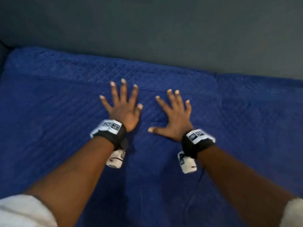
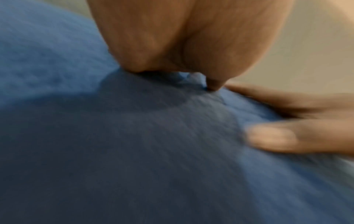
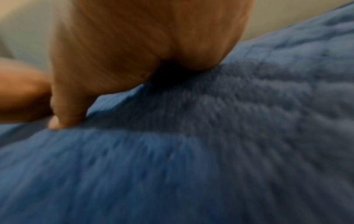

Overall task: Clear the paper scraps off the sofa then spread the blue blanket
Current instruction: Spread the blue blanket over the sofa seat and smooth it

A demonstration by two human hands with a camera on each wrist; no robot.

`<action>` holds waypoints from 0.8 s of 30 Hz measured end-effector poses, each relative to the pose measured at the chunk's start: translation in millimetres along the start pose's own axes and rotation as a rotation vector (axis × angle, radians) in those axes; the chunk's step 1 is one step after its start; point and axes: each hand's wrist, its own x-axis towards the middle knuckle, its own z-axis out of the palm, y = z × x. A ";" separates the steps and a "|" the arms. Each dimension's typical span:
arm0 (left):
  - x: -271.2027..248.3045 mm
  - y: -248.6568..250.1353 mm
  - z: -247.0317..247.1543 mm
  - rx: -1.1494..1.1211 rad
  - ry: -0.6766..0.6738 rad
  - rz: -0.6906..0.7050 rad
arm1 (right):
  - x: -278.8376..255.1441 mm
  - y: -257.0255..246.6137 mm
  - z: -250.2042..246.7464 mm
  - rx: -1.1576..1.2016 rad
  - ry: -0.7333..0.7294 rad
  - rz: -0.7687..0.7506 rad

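- The sofa [image 1: 147, 30] fills the upper part of the head view with its plain grey back. A darker arm or cushion edge shows at the far left.
- The blue blanket [image 1: 49, 112] is quilted and lies flat over the seat across the middle and lower frame. Its far edge runs along the foot of the sofa back, and a stitched line crosses it just beyond the fingertips.
- Both forearms reach in from the lower corners of the head view, angled toward the centre of the frame.
- The left hand [image 1: 124, 110] lies palm down on the blanket just left of centre. Its fingers [image 1: 114, 92] are straight and fanned wide, and they grip nothing.
- The right hand [image 1: 175, 118] lies palm down just beside it, apart from it. Its fingers [image 1: 172, 99] are spread and straight, the thumb points left, and nothing is held.
- The two wrist views are blurred. Each shows the heel of a palm pressed into the blue cloth [image 2: 134, 151], with the cloth dented under it.
- A black strap [image 1: 108, 133] with white marked blocks wraps each wrist.
- White sleeves [image 1: 24, 212] show at the lower corners.
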 end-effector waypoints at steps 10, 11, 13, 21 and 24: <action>-45.9 143.7 56.3 -0.025 -0.014 -0.216 | -23.7 154.9 -28.5 -0.118 0.010 -0.044; -41.5 159.4 58.2 -0.024 -0.012 -0.228 | -33.5 189.1 -35.4 -0.126 0.023 0.035; -32.8 200.5 70.3 0.001 0.008 -0.205 | -62.6 267.3 -48.1 -0.140 0.035 0.151; -13.4 342.5 120.1 0.149 -0.026 0.010 | -113.4 480.5 -128.8 0.021 -0.114 0.626; -16.6 369.9 132.1 0.079 -0.077 0.013 | -120.7 479.0 -128.8 0.031 -0.045 0.597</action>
